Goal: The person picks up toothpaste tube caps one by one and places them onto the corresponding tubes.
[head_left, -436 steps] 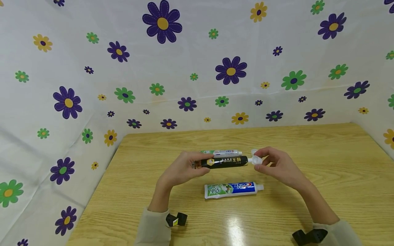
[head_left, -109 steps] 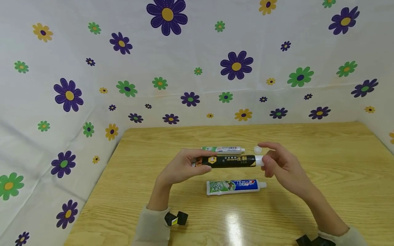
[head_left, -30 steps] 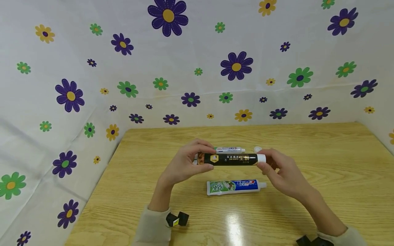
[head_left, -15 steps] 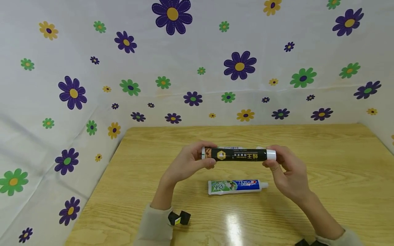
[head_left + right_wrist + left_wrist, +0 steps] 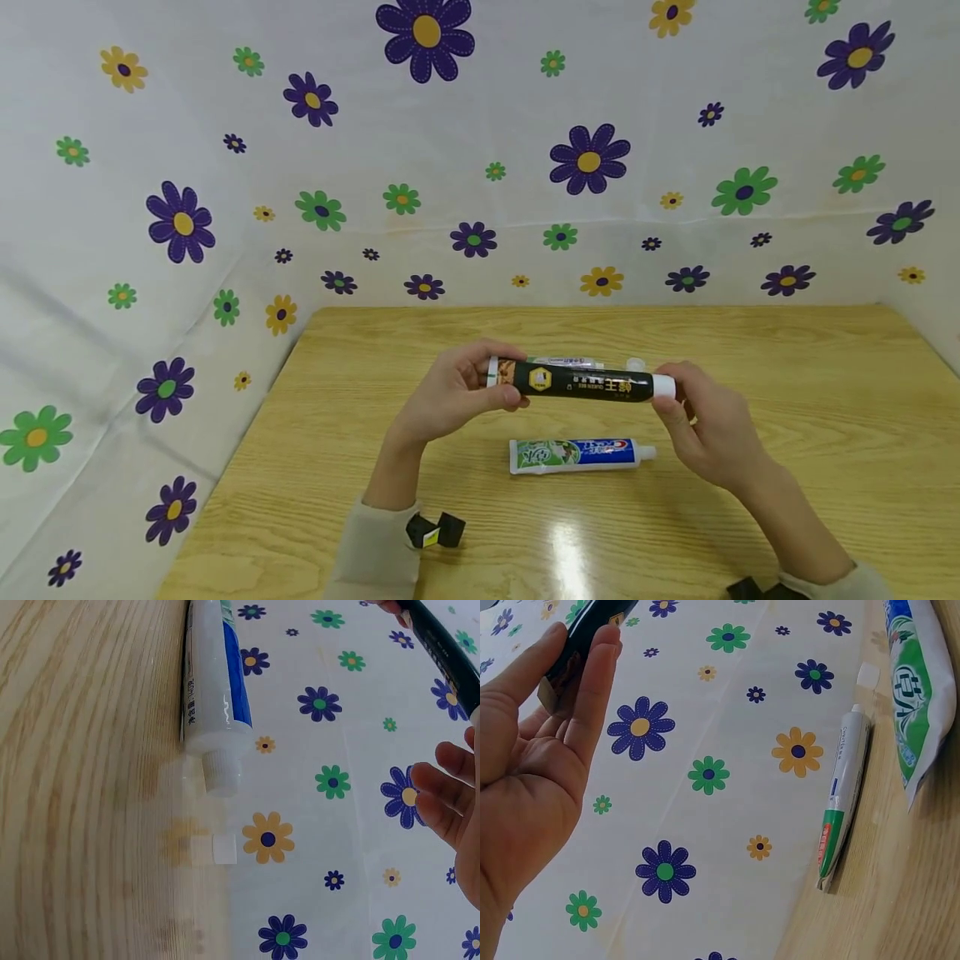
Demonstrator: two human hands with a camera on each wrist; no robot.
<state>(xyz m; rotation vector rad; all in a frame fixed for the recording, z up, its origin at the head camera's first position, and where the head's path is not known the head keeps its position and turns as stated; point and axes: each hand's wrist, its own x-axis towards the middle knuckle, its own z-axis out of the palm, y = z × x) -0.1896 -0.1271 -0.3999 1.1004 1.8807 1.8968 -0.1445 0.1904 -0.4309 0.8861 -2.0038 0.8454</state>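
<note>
A black toothpaste tube (image 5: 585, 380) is held level above the table in the head view. My left hand (image 5: 450, 396) pinches its flat end between thumb and fingers. At the other end, my right hand (image 5: 712, 429) grips the white cap (image 5: 663, 387) on the tube. Below it lies a blue and green toothpaste tube (image 5: 573, 455) with a white tip to the right. A slimmer white and green tube (image 5: 844, 795) lies farther back, partly hidden behind the black one in the head view. Near its narrow tip sits a loose white cap (image 5: 636, 365).
The wooden table (image 5: 337, 467) ends at a white cloth with printed flowers (image 5: 487, 267), which rises at the back and both sides. Black camera mounts (image 5: 437, 531) sit on both sleeves.
Earlier, the nozzle was bare with a clear white cap in my right fingers; now a cap is on the tube. Lately both hands have shifted right with the tube, whose cap end dips slightly.
</note>
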